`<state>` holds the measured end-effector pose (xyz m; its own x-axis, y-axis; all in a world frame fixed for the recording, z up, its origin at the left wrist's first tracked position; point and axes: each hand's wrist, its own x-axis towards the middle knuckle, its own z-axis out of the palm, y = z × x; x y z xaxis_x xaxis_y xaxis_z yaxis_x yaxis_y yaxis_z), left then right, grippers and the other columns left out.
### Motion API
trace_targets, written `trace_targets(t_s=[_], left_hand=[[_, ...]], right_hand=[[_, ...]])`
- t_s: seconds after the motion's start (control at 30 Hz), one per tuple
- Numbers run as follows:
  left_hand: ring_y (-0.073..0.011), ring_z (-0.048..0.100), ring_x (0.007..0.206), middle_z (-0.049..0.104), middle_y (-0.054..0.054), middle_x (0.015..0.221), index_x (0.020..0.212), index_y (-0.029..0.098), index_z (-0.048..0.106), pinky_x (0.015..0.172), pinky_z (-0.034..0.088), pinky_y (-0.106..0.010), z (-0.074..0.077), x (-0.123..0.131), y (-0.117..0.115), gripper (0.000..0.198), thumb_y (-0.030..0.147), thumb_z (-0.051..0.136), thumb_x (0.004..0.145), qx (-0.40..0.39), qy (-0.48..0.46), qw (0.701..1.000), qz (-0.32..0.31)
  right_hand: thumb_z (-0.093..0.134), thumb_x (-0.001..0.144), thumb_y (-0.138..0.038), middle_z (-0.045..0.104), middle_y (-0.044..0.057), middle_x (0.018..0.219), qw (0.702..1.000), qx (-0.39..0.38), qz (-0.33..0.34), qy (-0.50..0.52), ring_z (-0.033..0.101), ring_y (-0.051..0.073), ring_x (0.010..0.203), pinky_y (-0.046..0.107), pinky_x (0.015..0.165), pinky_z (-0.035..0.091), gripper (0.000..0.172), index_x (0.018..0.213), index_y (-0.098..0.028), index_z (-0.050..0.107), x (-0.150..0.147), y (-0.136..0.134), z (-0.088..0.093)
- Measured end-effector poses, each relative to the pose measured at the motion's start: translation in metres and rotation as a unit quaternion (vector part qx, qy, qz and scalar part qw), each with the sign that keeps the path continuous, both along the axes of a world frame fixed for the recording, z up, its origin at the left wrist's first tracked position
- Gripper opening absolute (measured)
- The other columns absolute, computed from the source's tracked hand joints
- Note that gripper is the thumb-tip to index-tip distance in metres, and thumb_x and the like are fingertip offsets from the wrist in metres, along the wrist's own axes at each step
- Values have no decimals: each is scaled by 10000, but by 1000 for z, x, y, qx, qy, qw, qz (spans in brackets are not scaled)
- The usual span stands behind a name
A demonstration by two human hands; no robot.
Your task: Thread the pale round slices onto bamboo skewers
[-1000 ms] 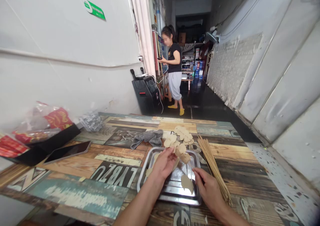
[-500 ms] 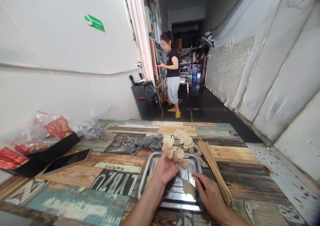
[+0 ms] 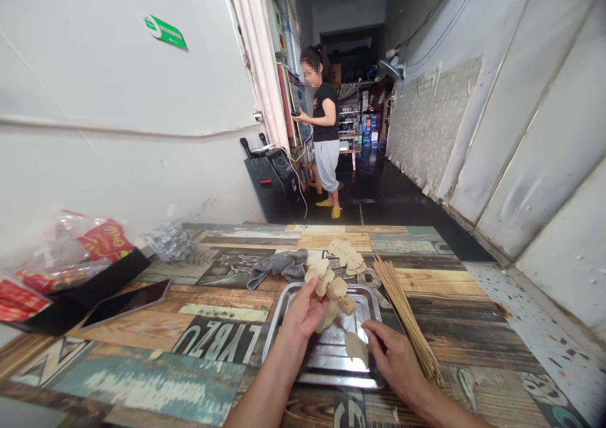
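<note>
My left hand (image 3: 303,311) is closed on a bunch of pale tan flat food slices (image 3: 331,289), lifted just above the far end of a shiny metal tray (image 3: 326,362). My right hand (image 3: 391,352) rests at the tray's right side, fingers pinched on a thin skewer that carries one tan slice (image 3: 356,347) over the tray. A loose pile of the same slices (image 3: 348,254) lies on the table beyond the tray. A bundle of bamboo skewers (image 3: 407,317) lies right of the tray, close to my right hand.
A grey rag (image 3: 279,265) lies left of the slice pile. A dark tablet (image 3: 125,303), a black tray with red packets (image 3: 71,270) and a crumpled bag (image 3: 170,242) sit at the table's left. A person (image 3: 324,137) stands in the corridor beside a black speaker (image 3: 272,178).
My left hand has lifted the bunch of slices slightly higher and spread them. The right hand stays by the tray. The person in the corridor has stepped a little farther away.
</note>
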<state>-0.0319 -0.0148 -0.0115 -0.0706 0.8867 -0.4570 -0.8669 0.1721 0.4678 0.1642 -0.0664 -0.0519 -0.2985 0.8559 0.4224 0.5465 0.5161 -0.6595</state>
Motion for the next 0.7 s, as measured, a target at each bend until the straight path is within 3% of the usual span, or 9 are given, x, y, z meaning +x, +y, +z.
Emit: trace_targets(t_s=[0.27, 0.53, 0.7], left_hand=[[-133, 643, 760, 671, -51, 891, 903, 141, 604, 740, 537, -285, 2, 1, -2, 109, 118, 594, 797, 23, 6, 1000, 8], [-121, 638, 754, 666, -20, 905, 909, 175, 606, 712, 540, -264, 2, -1, -4, 207, 154, 690, 721, 85, 35, 995, -23], [-122, 628, 738, 669, -26, 906, 927, 173, 612, 682, 536, -257, 3, 2, -4, 243, 159, 703, 702, 91, 73, 993, 14]], right_hand=[[405, 900, -269, 709, 67, 839, 1000, -13, -1, 6, 670, 182, 740, 271, 675, 512, 275, 945, -153, 650, -2, -1, 0], [424, 886, -352, 661, 31, 733, 984, -167, 32, 52, 607, 164, 667, 250, 612, 468, 280, 893, -168, 635, 0, 1, 2], [444, 868, -356, 661, 44, 741, 986, -159, 43, 35, 598, 166, 667, 259, 617, 462, 284, 927, -159, 640, 0, 1, 0]])
